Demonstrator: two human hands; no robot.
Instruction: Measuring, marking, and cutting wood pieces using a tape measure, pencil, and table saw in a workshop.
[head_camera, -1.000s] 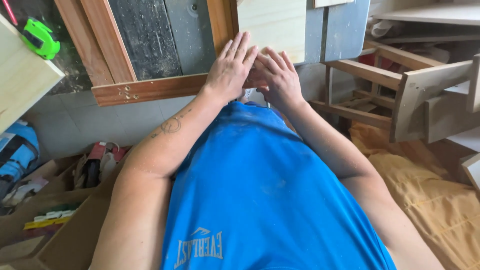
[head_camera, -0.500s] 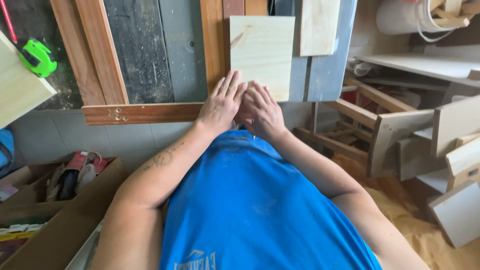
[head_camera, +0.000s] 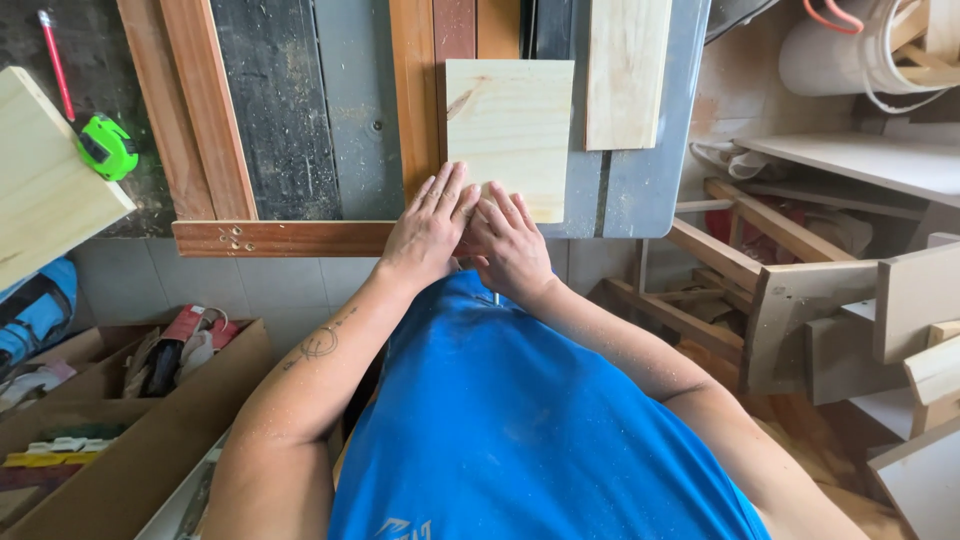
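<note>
My left hand (head_camera: 428, 230) lies flat on the near edge of the workbench, fingers spread, over the dark brown wooden frame rail (head_camera: 280, 238) and the near corner of a pale square pine board (head_camera: 510, 125). My right hand (head_camera: 512, 242) rests beside it, fingertips pressing on the near edge of the same board. The board lies on the grey bench top (head_camera: 640, 200) against reddish-brown upright strips (head_camera: 415, 100). Neither hand grips anything; both press flat.
A green tape measure (head_camera: 107, 146) and a red pencil (head_camera: 55, 55) lie at the far left beside a pale board (head_camera: 45, 170). Another pale plank (head_camera: 625, 70) sits right of the square board. Cardboard boxes (head_camera: 130, 440) of tools stand below left; wooden scraps and stools (head_camera: 800, 310) crowd the right.
The view has tilted up along the bench, showing more of the pale board. Both hands stay pressed side by side at its near edge, barely shifted.
</note>
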